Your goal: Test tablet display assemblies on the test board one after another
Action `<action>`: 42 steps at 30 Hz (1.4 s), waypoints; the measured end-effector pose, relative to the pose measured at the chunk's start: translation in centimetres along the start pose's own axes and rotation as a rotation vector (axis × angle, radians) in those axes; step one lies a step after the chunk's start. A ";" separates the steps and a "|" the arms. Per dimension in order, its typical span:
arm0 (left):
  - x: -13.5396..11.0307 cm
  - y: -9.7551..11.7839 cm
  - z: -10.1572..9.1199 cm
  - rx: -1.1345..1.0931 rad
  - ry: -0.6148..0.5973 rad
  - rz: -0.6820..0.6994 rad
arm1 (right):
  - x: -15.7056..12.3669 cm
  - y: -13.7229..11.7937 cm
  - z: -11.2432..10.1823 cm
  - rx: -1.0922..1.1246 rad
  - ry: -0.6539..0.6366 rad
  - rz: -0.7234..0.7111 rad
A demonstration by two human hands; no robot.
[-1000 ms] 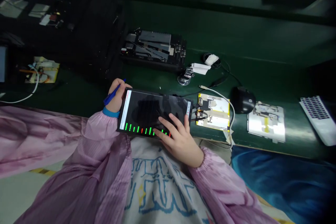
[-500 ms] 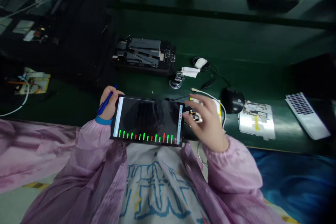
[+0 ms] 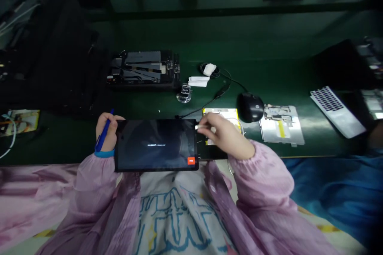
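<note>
Tablet [image 3: 155,145] axis crosswise; left hand [image 3: 106,131] closed on blue pen [image 3: 102,137]; right hand [image 3: 223,135] pinches white tip [image 3: 196,127].

Black tablet [image 3: 155,145] between both hands [image 3: 107,131] [image 3: 224,135]

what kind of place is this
Probably an electronics assembly or test line: a dark-screened tablet, an opened device frame on a green workbench, and a pink smock sleeve that may be anti-static wear.
</note>
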State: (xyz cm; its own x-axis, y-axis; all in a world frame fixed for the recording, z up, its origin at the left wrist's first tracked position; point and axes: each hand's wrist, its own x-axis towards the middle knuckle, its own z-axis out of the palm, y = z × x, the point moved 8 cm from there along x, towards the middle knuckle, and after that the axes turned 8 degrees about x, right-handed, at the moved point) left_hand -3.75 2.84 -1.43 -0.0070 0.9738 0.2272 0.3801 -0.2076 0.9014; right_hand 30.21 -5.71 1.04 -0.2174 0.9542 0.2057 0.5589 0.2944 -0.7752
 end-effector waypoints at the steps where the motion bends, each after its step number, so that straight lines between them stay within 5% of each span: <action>1: 0.1 0.0 0.1 -0.038 0.004 -0.018 | -1.1 -0.4 0.3 0.023 -0.011 0.011; 6: 0.6 0.4 0.3 -0.080 0.024 -0.028 | -5.1 0.6 1.2 0.085 0.133 0.097; 13: 1.0 1.4 0.7 -0.056 0.075 -0.005 | -5.6 0.5 1.4 0.168 0.218 -0.006; 30: 1.7 2.1 1.0 0.011 0.084 0.083 | -5.1 -0.3 1.8 0.023 0.162 -0.207; 42: 1.1 1.3 1.1 -0.053 0.055 -0.058 | -4.8 -0.8 2.0 -0.085 0.099 -0.186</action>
State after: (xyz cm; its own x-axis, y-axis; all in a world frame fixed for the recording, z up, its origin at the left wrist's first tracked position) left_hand -2.23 3.73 -0.44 -0.0792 0.9780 0.1930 0.3282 -0.1572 0.9314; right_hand 29.15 -10.65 -0.51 -0.2454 0.8824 0.4014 0.5826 0.4652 -0.6665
